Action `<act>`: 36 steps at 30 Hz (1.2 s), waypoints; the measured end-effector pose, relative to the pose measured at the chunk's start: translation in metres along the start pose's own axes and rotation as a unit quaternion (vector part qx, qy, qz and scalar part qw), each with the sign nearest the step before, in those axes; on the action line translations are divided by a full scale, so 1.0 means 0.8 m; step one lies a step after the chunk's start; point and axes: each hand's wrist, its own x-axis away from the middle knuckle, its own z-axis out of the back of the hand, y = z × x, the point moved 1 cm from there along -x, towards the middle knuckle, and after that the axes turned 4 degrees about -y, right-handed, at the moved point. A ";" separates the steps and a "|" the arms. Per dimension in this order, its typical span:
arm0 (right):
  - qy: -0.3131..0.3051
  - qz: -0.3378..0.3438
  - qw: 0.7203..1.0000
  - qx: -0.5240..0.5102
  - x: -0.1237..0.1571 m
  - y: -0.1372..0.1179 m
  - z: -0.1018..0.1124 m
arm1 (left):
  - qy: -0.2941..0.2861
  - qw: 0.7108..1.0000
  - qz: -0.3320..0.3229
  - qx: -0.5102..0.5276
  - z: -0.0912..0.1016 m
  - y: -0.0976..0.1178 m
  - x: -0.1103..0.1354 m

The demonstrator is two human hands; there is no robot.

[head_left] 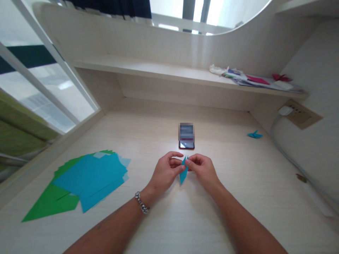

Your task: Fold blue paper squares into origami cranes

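Both hands meet over the middle of the pale wooden desk (238, 218), pinching a small folded piece of blue paper (183, 173) between them. My left hand (166, 173), with a metal bracelet on its wrist, grips the paper's left side with thumb and fingers. My right hand (202, 170) pinches the upper right edge. The paper's narrow point hangs downward just above the desk. A phone (186, 136) lies flat right beyond my hands.
A fanned stack of blue sheets (95, 176) lies on green sheets (50, 204) at the left. A small folded blue paper figure (254, 134) sits at the far right. A shelf (164, 72) above holds coloured papers (254, 80). A grey cable (293, 158) runs from a wall socket (299, 114).
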 end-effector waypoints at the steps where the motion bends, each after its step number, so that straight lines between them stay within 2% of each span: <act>1: -0.007 -0.005 1.000 -0.009 0.000 -0.002 0.000 | -0.002 1.000 0.003 -0.001 0.000 0.000 0.000; 4: -0.019 -0.006 1.000 -0.013 0.000 -0.005 0.002 | -0.013 1.000 0.016 -0.002 -0.001 -0.001 0.001; 8: 0.004 0.008 1.000 -0.013 0.001 -0.008 0.005 | -0.022 1.000 0.021 0.003 -0.002 -0.001 0.002; 11: -0.016 0.004 1.000 -0.016 0.001 -0.009 0.006 | -0.023 1.000 0.021 0.004 -0.002 -0.001 0.002; 14: -0.051 0.006 0.997 0.050 0.000 -0.009 0.008 | -0.028 0.999 0.027 0.000 -0.002 -0.002 0.003; 18: -0.045 -0.004 0.993 0.109 -0.001 -0.006 0.011 | -0.043 0.999 0.032 -0.010 -0.003 -0.005 0.003; 28: -0.021 -0.007 0.999 0.049 0.003 -0.015 0.007 | -0.040 0.998 0.038 -0.013 -0.008 0.000 0.005; 32: -0.010 -0.023 1.000 0.015 0.002 -0.011 0.003 | -0.004 0.999 0.030 -0.013 -0.004 0.003 0.003; 36: -0.069 -0.069 0.995 0.021 0.002 0.001 -0.002 | 0.074 0.997 -0.004 -0.003 0.002 0.004 -0.001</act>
